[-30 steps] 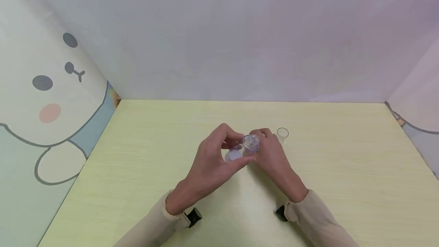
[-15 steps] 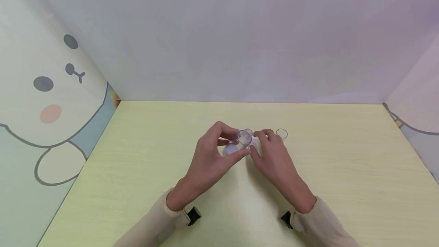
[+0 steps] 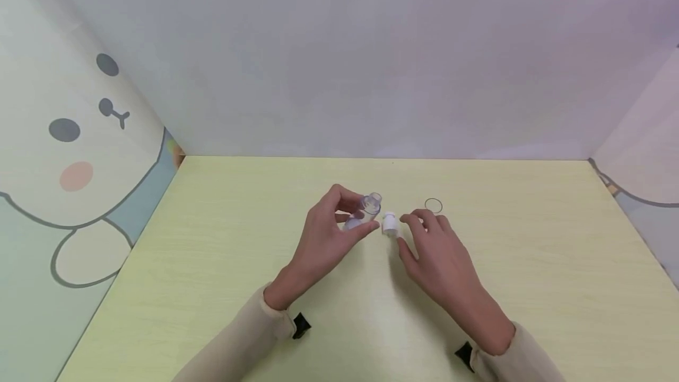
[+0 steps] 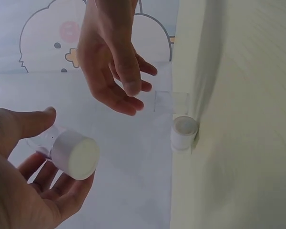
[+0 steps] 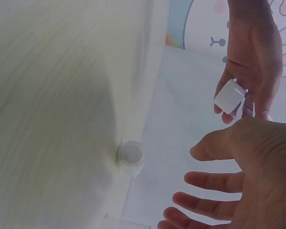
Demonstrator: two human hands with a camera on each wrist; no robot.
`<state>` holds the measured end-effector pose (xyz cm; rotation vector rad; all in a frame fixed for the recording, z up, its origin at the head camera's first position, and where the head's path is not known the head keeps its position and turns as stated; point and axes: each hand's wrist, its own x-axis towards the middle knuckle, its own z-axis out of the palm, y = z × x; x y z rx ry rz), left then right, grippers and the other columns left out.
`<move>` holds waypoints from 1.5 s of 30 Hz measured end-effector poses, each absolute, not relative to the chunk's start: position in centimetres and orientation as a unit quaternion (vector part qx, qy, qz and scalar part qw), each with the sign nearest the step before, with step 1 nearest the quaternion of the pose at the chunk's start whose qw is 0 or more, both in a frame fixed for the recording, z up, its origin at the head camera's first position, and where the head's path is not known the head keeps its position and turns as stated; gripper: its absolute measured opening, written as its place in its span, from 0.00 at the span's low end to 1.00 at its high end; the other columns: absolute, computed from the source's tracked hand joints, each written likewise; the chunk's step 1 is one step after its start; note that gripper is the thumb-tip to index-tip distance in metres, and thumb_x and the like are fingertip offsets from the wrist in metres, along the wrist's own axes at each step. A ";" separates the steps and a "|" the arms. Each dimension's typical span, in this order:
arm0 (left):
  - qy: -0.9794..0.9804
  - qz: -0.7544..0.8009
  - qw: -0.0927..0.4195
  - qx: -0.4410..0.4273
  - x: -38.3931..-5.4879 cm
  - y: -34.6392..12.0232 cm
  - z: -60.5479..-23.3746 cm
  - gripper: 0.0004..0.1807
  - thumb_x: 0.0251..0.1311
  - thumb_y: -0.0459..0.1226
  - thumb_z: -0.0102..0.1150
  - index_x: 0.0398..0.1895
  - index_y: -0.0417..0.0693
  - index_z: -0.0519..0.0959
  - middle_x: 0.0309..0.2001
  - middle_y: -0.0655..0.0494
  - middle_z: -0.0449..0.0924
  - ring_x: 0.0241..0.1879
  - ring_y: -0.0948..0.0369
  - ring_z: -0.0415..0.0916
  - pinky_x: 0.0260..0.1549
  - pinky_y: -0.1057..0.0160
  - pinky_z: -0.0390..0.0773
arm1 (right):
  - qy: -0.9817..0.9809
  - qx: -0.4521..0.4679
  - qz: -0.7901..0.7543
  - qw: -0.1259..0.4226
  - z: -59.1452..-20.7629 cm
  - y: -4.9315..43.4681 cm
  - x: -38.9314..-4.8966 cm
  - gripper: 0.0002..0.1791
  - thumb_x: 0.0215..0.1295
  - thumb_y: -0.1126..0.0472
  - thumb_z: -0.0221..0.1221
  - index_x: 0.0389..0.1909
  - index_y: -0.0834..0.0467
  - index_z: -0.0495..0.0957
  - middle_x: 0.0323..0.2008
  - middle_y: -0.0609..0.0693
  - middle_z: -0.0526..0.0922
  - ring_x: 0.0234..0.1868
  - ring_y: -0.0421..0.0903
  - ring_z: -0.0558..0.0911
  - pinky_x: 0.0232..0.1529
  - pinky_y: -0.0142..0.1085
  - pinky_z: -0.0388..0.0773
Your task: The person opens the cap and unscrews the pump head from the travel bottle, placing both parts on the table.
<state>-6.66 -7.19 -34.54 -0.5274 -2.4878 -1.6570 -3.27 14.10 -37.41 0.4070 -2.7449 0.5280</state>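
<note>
My left hand (image 3: 325, 239) holds a small clear plastic bottle-like piece (image 3: 372, 204) between thumb and fingers, tilted above the table. Its other end is a white cylindrical part (image 4: 77, 156), plain in the left wrist view. Just right of it, a small white cylinder with a narrower top (image 3: 389, 226) stands upright on the table. My right hand (image 3: 442, 255) hovers beside that white cylinder, fingers spread and apart from it, holding nothing. In the right wrist view, the same white cylinder (image 5: 131, 156) stands left of the fingers.
A clear open tube (image 3: 433, 206), seen mostly as a thin dark rim, stands beyond my right fingers. The pale wooden table (image 3: 239, 205) meets a plain light wall (image 3: 382, 75) at the back. Cartoon-printed panels flank both sides.
My right hand has let go of the white cylinder and drawn back to the right, uncovering it on the table. The left hand has shifted slightly left, still holding the clear piece.
</note>
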 end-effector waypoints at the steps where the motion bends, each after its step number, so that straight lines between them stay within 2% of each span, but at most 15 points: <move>1: -0.820 -0.545 0.051 -0.167 -6.9 -7.2 -34.8 0.21 0.58 0.38 0.77 0.50 0.53 0.76 0.45 0.61 0.83 0.46 0.65 0.83 0.50 0.59 0.87 | -0.959 0.146 0.177 0.165 -37.5 14.3 -3.2 0.18 0.64 0.61 0.68 0.53 0.61 0.81 0.53 0.58 0.82 0.49 0.62 0.81 0.35 0.50 0.83; 13: -0.826 -0.552 0.009 -0.115 -8.5 -7.4 -36.9 0.23 0.59 0.37 0.76 0.52 0.54 0.74 0.51 0.58 0.83 0.51 0.59 0.85 0.55 0.55 0.86 | -0.961 0.155 0.149 0.172 -38.0 15.8 -1.9 0.17 0.63 0.60 0.68 0.51 0.59 0.81 0.52 0.58 0.84 0.50 0.64 0.82 0.42 0.57 0.81; 22: -0.808 -0.583 -0.038 -0.079 -9.3 -7.6 -37.9 0.23 0.60 0.32 0.73 0.54 0.48 0.72 0.56 0.47 0.83 0.56 0.53 0.86 0.55 0.53 0.86 | -0.960 0.156 0.151 0.177 -37.9 16.2 -0.8 0.17 0.61 0.61 0.69 0.51 0.58 0.83 0.53 0.55 0.84 0.50 0.62 0.82 0.42 0.56 0.80; 33: -0.815 -0.574 -0.053 -0.058 -10.0 -7.6 -39.3 0.24 0.63 0.31 0.69 0.58 0.43 0.69 0.59 0.41 0.80 0.60 0.49 0.82 0.59 0.50 0.84 | -0.960 0.153 0.153 0.178 -37.8 16.6 0.3 0.17 0.60 0.62 0.69 0.51 0.56 0.83 0.53 0.53 0.84 0.51 0.60 0.81 0.43 0.56 0.80; 45: -0.834 -0.546 -0.070 -0.043 -10.3 -7.5 -40.2 0.25 0.64 0.31 0.69 0.59 0.44 0.68 0.59 0.42 0.80 0.60 0.47 0.81 0.59 0.48 0.83 | -0.962 0.151 0.150 0.168 -37.7 17.5 0.4 0.17 0.59 0.62 0.69 0.51 0.57 0.82 0.53 0.55 0.84 0.52 0.61 0.81 0.45 0.57 0.79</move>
